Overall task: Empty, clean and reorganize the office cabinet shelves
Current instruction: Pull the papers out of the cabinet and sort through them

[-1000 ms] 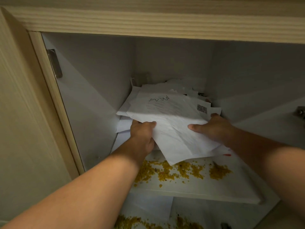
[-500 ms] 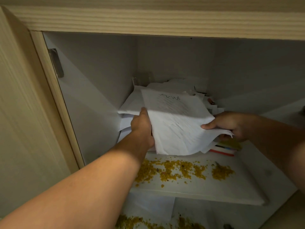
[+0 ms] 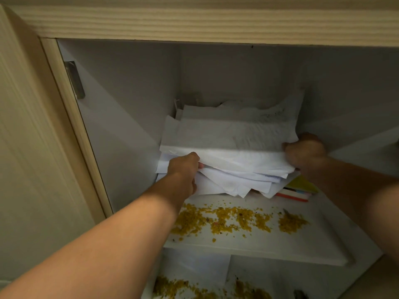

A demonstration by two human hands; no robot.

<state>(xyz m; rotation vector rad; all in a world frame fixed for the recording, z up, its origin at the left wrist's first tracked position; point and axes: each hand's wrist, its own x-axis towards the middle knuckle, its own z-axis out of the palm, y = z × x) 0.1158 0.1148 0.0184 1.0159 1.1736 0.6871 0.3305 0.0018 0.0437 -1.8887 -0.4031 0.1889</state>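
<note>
Pale wood-grain panelling frames an open cabinet [image 3: 216, 24] whose interior walls are white and dimly lit. At the far left, the opened door [image 3: 32, 147] is seen edge-on, and a metal hinge plate [image 3: 74, 79] is fixed to the inner side wall just beside it. Further right, the left hand [image 3: 183, 169] is reached into the cabinet, its fingers curled under and its thumb laid over the left edge of a loose stack of white papers [image 3: 226, 147], so that the stack is gripped from that side. The papers are piled on the upper shelf [image 3: 302, 244], towards the back, with sheets fanned out unevenly and some corners hanging forward; faint writing is visible on the top sheet, though it cannot be read. On the bare front part of the shelf, yellow crumbs [image 3: 226, 219] are scattered in patches, and more of the same crumbs [image 3: 172, 285] are seen on the lower level beneath. At the right edge of the stack, the right hand [image 3: 305, 152] is clenched around the papers. Just below that hand, a few coloured books or folders [image 3: 300, 188], yellow and red among them, are partly hidden under the papers.
</note>
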